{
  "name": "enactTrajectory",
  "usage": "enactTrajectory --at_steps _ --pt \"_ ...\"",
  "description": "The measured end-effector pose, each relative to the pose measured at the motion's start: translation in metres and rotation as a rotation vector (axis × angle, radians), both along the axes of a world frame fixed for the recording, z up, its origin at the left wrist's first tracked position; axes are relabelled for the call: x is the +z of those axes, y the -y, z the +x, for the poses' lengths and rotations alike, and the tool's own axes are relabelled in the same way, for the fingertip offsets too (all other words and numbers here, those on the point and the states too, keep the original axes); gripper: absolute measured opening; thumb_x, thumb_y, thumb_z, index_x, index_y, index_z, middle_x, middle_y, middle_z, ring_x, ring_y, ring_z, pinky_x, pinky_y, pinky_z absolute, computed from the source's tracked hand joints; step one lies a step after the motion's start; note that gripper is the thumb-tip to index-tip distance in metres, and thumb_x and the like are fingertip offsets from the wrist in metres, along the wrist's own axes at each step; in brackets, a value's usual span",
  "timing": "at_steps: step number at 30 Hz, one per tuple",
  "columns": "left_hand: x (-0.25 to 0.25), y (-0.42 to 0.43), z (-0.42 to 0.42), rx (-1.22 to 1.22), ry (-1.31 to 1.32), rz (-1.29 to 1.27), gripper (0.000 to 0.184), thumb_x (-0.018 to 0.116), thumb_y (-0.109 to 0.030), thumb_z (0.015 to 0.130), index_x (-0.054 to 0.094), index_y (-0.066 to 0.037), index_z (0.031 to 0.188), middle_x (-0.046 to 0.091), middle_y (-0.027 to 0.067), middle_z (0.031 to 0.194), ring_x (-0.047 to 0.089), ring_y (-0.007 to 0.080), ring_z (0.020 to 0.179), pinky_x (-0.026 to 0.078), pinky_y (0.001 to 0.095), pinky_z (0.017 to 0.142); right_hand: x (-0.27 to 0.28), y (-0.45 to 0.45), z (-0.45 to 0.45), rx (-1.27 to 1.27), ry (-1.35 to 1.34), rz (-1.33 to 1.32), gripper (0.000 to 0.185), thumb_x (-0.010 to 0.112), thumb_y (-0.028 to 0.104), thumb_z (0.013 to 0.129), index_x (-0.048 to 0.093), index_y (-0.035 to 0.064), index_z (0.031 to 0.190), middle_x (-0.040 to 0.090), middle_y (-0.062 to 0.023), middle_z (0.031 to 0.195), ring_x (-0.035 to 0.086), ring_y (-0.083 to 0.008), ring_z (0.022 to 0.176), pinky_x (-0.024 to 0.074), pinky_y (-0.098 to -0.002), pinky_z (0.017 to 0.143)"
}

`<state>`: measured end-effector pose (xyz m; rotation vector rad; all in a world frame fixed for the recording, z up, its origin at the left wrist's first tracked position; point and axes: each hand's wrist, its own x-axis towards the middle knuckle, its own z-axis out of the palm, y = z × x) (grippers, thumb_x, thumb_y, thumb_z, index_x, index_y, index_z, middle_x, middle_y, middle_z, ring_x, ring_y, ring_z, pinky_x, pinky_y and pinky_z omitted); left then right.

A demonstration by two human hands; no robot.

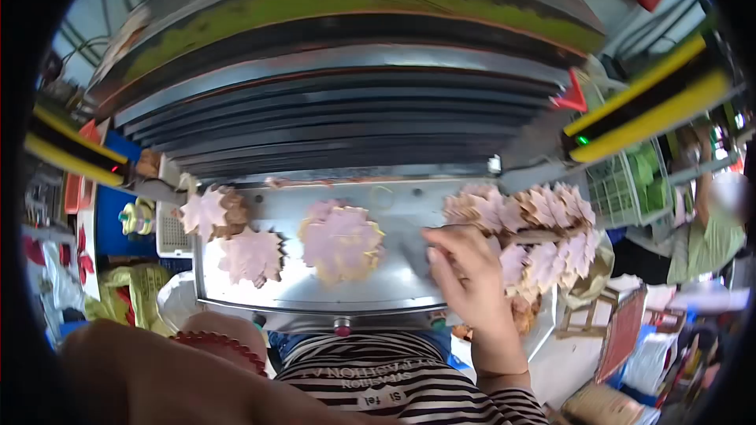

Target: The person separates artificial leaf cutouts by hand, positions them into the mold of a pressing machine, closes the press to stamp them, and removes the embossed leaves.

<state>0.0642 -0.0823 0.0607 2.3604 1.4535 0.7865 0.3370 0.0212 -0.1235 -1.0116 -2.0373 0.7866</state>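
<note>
Right hand (472,279): thumb and fingertips slightly apart, pinching nothing visible | centre leaf pile (339,244): on metal bed (409,291), side stacks (252,258) well apart, probably for reaching room | left hand (157,378): blurred, grip cannot be told

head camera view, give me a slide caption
Bare right hand over a shiny metal worktop, stacks of pale pink leaf-shaped pieces on both sides.

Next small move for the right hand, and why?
Probably ease the right hand left and square up the middle leaf pile: its layers look unevenly stacked, and the hand hangs just to its right, apart from it.
</note>
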Motion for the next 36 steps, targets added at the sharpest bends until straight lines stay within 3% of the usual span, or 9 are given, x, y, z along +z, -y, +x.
enactTrajectory --at_steps 4,8,11,19,24,26,30,33,36 --pt "0.016 0.035 -0.016 0.134 -0.226 -0.077 0.016 0.06 -0.011 0.068 0.045 -0.009 0.064 0.055 0.0065 0.06 0.043 0.0207 0.047 0.038 0.0363 0.053 -0.018 -0.009 -0.05 0.033 0.234 -0.13 0.042 0.07 0.023 0.083 0.055 0.006 0.12 0.058 -0.016 0.108 0.059 -0.0336 0.099 0.0505 -0.0403 0.079" --pt "0.01 0.043 -0.03 0.125 -0.154 -0.026 0.014 0.059 -0.009 0.07 0.046 -0.008 0.066 0.056 0.0062 0.063 0.044 0.0193 0.049 0.039 0.035 0.054 -0.043 -0.02 -0.08 0.003 0.356 -0.203 0.045 0.076 0.023 0.077 0.058 0.0022 0.112 0.059 -0.0136 0.102 0.06 -0.0262 0.088 0.0504 -0.0351 0.077" --pt "-0.003 0.04 -0.041 0.069 0.022 0.034 0.011 0.06 -0.009 0.073 0.049 -0.007 0.07 0.057 0.0059 0.068 0.046 0.0179 0.054 0.04 0.0336 0.057 -0.048 -0.028 -0.081 0.002 0.17 -0.317 0.042 0.079 0.021 0.075 0.061 -0.0002 0.106 0.059 -0.013 0.099 0.061 -0.0232 0.085 0.0496 -0.0328 0.076" --pt "-0.039 0.013 -0.05 -0.127 0.686 0.178 0.003 0.06 -0.007 0.082 0.058 -0.004 0.081 0.06 0.0051 0.082 0.051 0.0143 0.068 0.043 0.0297 0.064 -0.037 -0.035 -0.073 0.082 0.28 -0.007 0.017 0.069 0.005 0.079 0.071 0.0022 0.096 0.068 -0.0112 0.089 0.061 -0.0242 0.083 0.0471 -0.0343 0.077" --pt "-0.112 -0.034 -0.033 0.122 1.159 0.034 0.004 0.061 -0.005 0.087 0.063 -0.003 0.088 0.062 0.0047 0.09 0.054 0.0121 0.076 0.044 0.0273 0.068 -0.027 -0.033 -0.071 0.073 0.241 0.028 0.018 0.066 0.004 0.081 0.071 0.0025 0.098 0.068 -0.0111 0.088 0.061 -0.0248 0.085 0.0469 -0.0342 0.078" --pt "-0.162 -0.055 -0.022 0.355 0.927 -0.173 0.012 0.066 -0.011 0.086 0.065 -0.003 0.095 0.062 0.0047 0.092 0.054 0.013 0.077 0.045 0.0282 0.068 -0.025 -0.034 -0.068 0.078 0.213 -0.017 0.019 0.066 0.004 0.082 0.071 0.0024 0.1 0.068 -0.0111 0.088 0.062 -0.0246 0.085 0.0469 -0.0338 0.079" --pt "-0.213 -0.065 -0.004 0.371 0.539 -0.147 0.023 0.071 -0.016 0.082 0.067 -0.005 0.101 0.061 0.0069 0.089 0.057 0.0189 0.078 0.048 0.0309 0.07 -0.024 -0.035 -0.06 0.122 0.16 -0.104 0.019 0.066 0.003 0.084 0.07 0.0013 0.102 0.069 -0.0105 0.092 0.062 -0.0209 0.087 0.0476 -0.0305 0.079" --pt "-0.225 -0.073 -0.002 0.209 0.441 -0.042 0.022 0.072 -0.018 0.081 0.068 -0.004 0.098 0.06 0.0068 0.082 0.057 0.0215 0.077 0.048 0.0329 0.071 -0.019 -0.031 -0.06 0.114 0.077 -0.202 0.019 0.067 0.002 0.084 0.069 -0.0009 0.103 0.07 -0.0093 0.095 0.064 -0.0164 0.087 0.0484 -0.0263 0.078" --pt "-0.222 -0.074 0.0 0.294 0.661 -0.289 0.019 0.075 -0.017 0.077 0.069 -0.002 0.087 0.06 0.0094 0.075 0.059 0.022 0.066 0.047 0.0322 0.062 -0.019 -0.029 -0.058 -0.062 -0.018 -0.344 0.02 0.068 0.0 0.083 0.069 -0.0029 0.103 0.07 -0.0085 0.095 0.065 -0.0134 0.084 0.0487 -0.0231 0.076"
